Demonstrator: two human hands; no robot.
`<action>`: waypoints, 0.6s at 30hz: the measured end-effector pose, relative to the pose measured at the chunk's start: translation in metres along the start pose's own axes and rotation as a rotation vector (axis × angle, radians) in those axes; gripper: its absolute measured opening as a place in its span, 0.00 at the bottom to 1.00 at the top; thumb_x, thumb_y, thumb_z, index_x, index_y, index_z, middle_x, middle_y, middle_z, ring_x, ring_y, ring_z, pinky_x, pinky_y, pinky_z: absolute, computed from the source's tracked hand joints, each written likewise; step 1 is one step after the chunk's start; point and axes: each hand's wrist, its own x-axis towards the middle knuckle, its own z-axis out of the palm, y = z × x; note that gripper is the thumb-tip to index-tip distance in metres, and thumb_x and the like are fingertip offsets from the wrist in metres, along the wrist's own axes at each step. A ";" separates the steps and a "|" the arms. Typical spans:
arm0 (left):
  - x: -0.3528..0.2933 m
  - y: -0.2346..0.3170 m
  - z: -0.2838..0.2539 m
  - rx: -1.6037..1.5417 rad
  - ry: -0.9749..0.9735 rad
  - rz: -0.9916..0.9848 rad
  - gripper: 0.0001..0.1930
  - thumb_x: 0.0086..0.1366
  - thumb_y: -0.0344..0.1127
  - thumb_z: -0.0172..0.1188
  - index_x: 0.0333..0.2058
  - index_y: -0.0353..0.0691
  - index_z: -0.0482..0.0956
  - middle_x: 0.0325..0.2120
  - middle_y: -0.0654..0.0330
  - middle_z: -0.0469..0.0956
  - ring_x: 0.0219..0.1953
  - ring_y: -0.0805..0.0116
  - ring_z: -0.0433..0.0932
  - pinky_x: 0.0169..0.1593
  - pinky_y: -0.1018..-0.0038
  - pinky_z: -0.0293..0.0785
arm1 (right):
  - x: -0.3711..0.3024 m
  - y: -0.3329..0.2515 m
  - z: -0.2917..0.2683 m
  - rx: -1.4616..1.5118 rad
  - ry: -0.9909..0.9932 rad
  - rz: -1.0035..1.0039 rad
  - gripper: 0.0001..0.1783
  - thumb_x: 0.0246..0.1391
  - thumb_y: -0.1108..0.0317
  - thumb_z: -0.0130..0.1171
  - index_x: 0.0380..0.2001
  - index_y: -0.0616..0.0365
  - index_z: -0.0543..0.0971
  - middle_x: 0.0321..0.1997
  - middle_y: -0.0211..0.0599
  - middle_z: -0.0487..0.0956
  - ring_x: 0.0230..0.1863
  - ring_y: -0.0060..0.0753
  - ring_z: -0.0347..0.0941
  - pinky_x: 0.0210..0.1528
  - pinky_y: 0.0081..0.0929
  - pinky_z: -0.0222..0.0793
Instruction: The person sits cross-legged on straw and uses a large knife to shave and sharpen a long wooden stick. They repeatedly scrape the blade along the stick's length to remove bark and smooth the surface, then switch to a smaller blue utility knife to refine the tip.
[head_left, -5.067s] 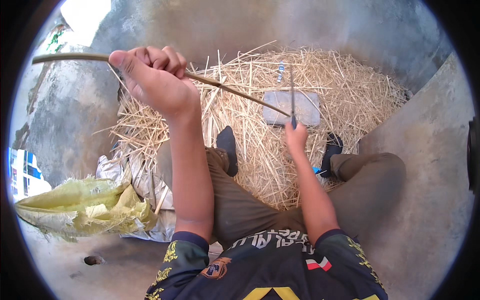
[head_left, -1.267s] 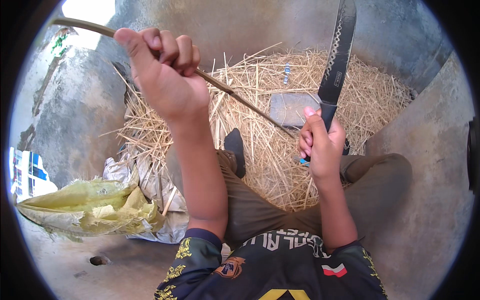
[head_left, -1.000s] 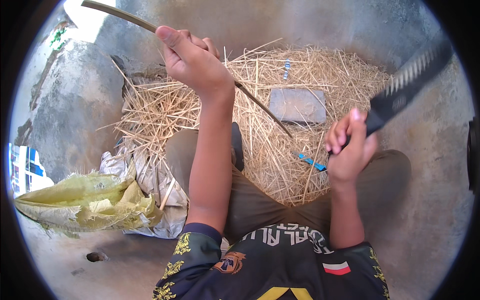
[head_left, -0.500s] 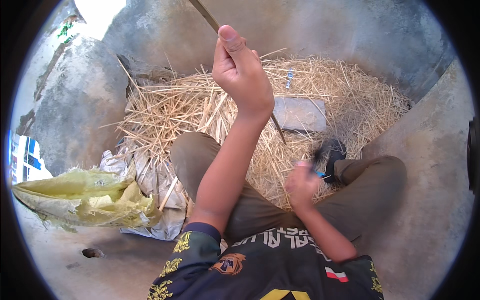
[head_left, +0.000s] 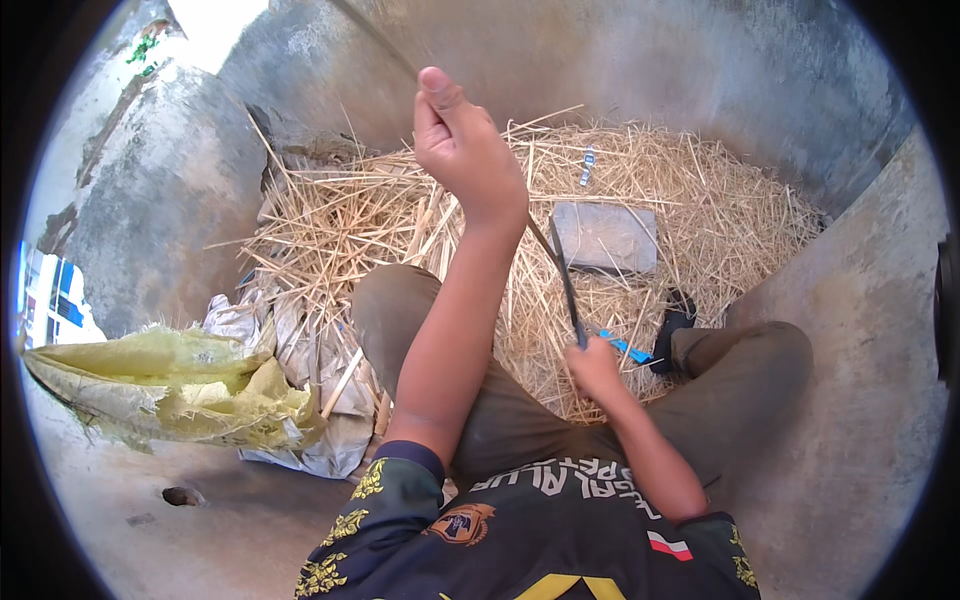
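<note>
My left hand (head_left: pixel 472 160) is raised at the upper middle, thumb and fingers closed on a long, thin bamboo-like strip (head_left: pixel 375 38). One end of the strip runs out past the top edge; the other comes down behind my wrist toward the middle. Lower and to the right, my right hand (head_left: pixel 596 370) is closed around a narrow knife. Its dark blade (head_left: pixel 569 290) points up and meets or crosses the strip's lower end; whether they touch I cannot tell. The knife's handle is mostly hidden in my fist.
Pale shavings and straw-like strips (head_left: pixel 700 190) cover the floor ahead, with a grey block (head_left: pixel 605 238) on them. A blue strip (head_left: pixel 627 346) lies by my dark-shod foot (head_left: pixel 676 318). A torn yellowish sack (head_left: pixel 180 390) is at left. Concrete walls (head_left: pixel 600 60) stand around.
The knife has swung from beside my foot up to the strip's lower end. My left hand and the strip have shifted slightly left.
</note>
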 end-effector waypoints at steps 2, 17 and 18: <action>0.004 0.000 -0.004 0.006 0.001 0.029 0.26 0.72 0.58 0.51 0.22 0.48 0.60 0.11 0.74 0.52 0.12 0.85 0.50 0.16 0.81 0.44 | -0.002 -0.031 -0.009 0.032 -0.001 -0.026 0.15 0.62 0.66 0.53 0.21 0.57 0.68 0.16 0.26 0.68 0.13 0.19 0.59 0.14 0.24 0.55; 0.003 -0.003 -0.012 -0.034 -0.047 0.005 0.25 0.75 0.54 0.48 0.21 0.47 0.58 0.13 0.74 0.51 0.14 0.86 0.47 0.17 0.80 0.42 | -0.012 -0.075 -0.001 0.517 0.109 -0.360 0.14 0.60 0.67 0.54 0.23 0.53 0.63 0.12 0.21 0.60 0.09 0.19 0.54 0.10 0.24 0.49; -0.001 -0.004 -0.008 -0.084 -0.076 -0.022 0.25 0.75 0.54 0.48 0.21 0.47 0.58 0.13 0.74 0.51 0.14 0.86 0.47 0.17 0.80 0.42 | -0.010 -0.053 0.009 0.650 0.158 -0.409 0.14 0.59 0.67 0.55 0.22 0.52 0.63 0.12 0.22 0.60 0.09 0.18 0.54 0.10 0.23 0.49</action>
